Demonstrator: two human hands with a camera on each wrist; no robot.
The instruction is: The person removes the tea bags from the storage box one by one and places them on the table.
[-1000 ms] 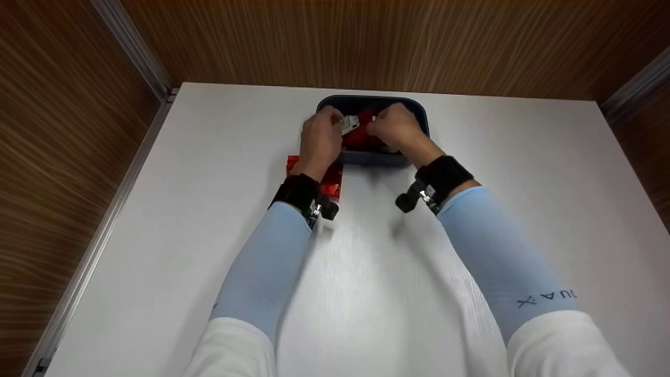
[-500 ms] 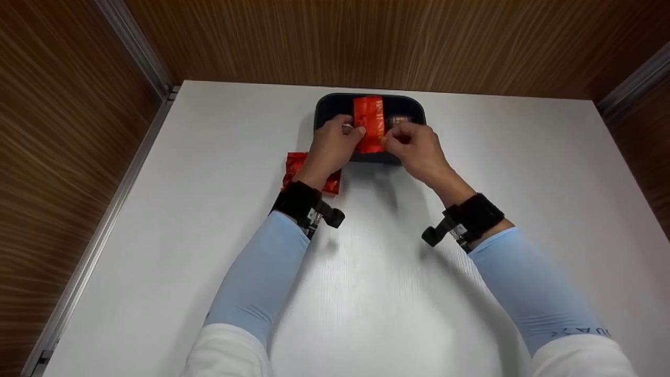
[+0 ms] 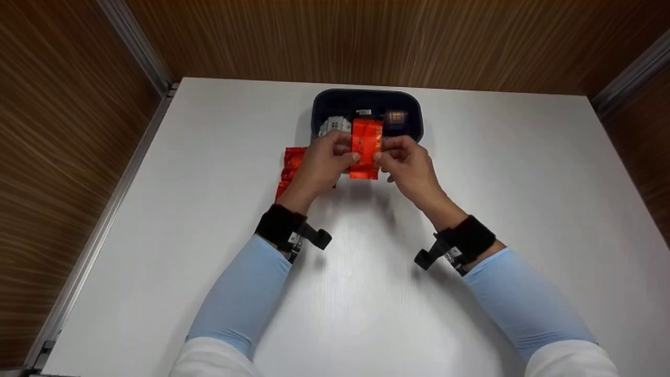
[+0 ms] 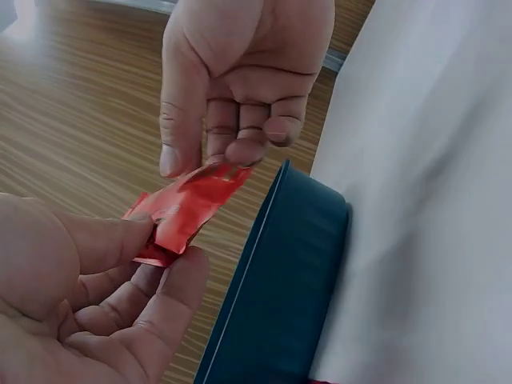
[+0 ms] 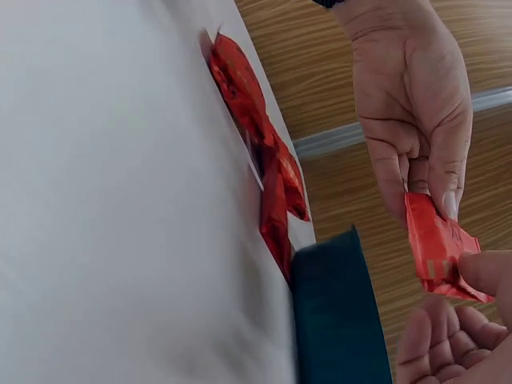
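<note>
Red packet [image 3: 365, 148] now lifted clear of dark tray [image 3: 324, 102], pinched between left hand [image 3: 322, 162] and right hand [image 3: 411, 165] above desk [image 3: 471, 183], both grips closed on its edges, beside red pile [image 3: 290, 167].

A white table [image 3: 366, 293] with a faint lengthwise grain filled most of the head view, its far edge running from ten o'clock to two o'clock. Wood-grain panelling [image 3: 366, 42] in warm brown rose behind it at twelve o'clock and flanked it at nine and three o'clock. Grey metal strips [image 3: 133, 50] ran diagonally at eleven and one o'clock, another following the table's left edge. Soft light glossed the tabletop near the centre.
</note>
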